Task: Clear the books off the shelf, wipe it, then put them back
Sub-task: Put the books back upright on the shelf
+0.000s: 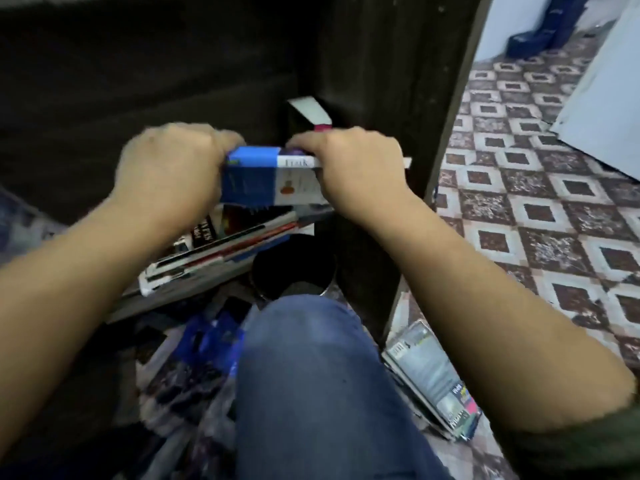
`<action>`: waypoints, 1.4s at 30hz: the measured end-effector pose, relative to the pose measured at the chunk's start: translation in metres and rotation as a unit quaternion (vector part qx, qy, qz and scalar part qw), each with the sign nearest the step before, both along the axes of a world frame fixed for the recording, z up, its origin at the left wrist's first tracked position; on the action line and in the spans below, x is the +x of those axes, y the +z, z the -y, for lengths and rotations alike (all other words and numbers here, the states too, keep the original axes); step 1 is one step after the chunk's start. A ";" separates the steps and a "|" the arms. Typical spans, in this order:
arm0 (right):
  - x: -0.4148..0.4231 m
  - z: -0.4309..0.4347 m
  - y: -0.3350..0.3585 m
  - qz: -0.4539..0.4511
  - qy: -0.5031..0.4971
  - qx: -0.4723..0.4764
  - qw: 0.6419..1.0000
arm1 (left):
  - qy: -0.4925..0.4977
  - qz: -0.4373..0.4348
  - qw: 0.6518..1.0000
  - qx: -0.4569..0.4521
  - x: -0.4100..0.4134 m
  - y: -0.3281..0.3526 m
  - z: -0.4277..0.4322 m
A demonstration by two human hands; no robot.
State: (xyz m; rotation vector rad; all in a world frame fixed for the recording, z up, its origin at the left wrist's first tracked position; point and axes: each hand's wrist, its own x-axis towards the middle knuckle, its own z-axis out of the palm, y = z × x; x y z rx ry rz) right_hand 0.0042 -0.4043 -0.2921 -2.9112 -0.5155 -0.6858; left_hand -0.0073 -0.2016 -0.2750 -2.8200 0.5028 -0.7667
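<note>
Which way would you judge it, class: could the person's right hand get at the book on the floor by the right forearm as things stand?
Probably not at once: the right hand grips the blue and white book, though nothing covers the floor book.

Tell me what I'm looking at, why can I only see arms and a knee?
The camera sits on a person's head and looks down, so you see what they see. There is no machine. The left hand and the right hand both grip a blue and white book in front of a dark shelf. Another book stands inside the shelf. More books lie in a leaning pile below the hands, and one book lies on the tiled floor. The blue shape is the person's knee in jeans.
</note>
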 end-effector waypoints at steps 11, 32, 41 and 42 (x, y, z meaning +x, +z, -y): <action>0.075 -0.126 -0.097 -0.255 0.142 -0.122 0.949 | 0.197 -0.243 0.950 -0.017 0.007 -0.118 -0.119; 0.062 -0.180 -0.111 -0.222 0.135 -0.121 0.958 | 0.269 -0.196 0.925 -0.181 0.006 -0.091 -0.158; 0.052 -0.206 -0.103 -0.210 0.194 -0.108 0.952 | 0.390 0.153 0.865 -0.276 -0.058 -0.039 -0.264; 0.052 -0.205 -0.099 -0.196 0.190 -0.100 0.957 | 0.384 0.146 0.872 -0.268 -0.060 -0.042 -0.269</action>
